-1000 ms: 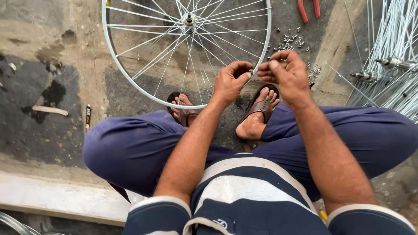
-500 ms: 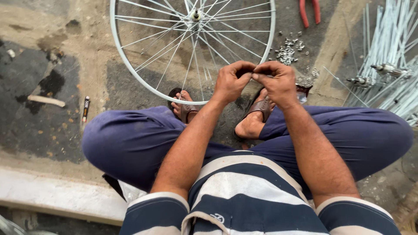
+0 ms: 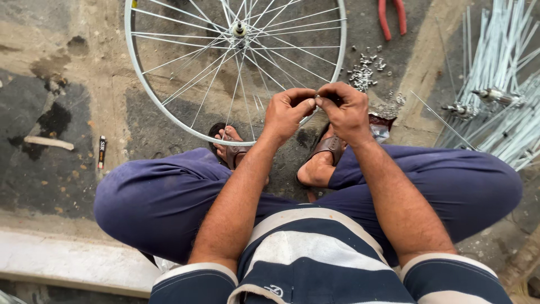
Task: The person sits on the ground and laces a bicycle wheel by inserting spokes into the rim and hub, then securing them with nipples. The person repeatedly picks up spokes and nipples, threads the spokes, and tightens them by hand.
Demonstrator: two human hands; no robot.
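Observation:
A silver bicycle wheel [image 3: 169,112] with thin spokes and a centre hub [image 3: 240,29] lies flat on the ground in front of my feet. Both hands meet over its near rim. My left hand [image 3: 288,112] and my right hand [image 3: 346,110] pinch together at the fingertips, fingers curled around something small that the fingers hide. It may be a spoke end or a nipple at the rim; I cannot tell which.
A pile of small metal nipples [image 3: 365,70] lies right of the wheel, red-handled pliers [image 3: 392,14] beyond it. Loose spokes and hubs [image 3: 495,95] fill the right side. A small tube [image 3: 102,151] and a stick [image 3: 48,142] lie at left. My sandalled feet [image 3: 323,155] rest below the rim.
My two hands have drawn closer together until the fingertips touch over the rim. The view has shifted slightly, so the wheel sits further right.

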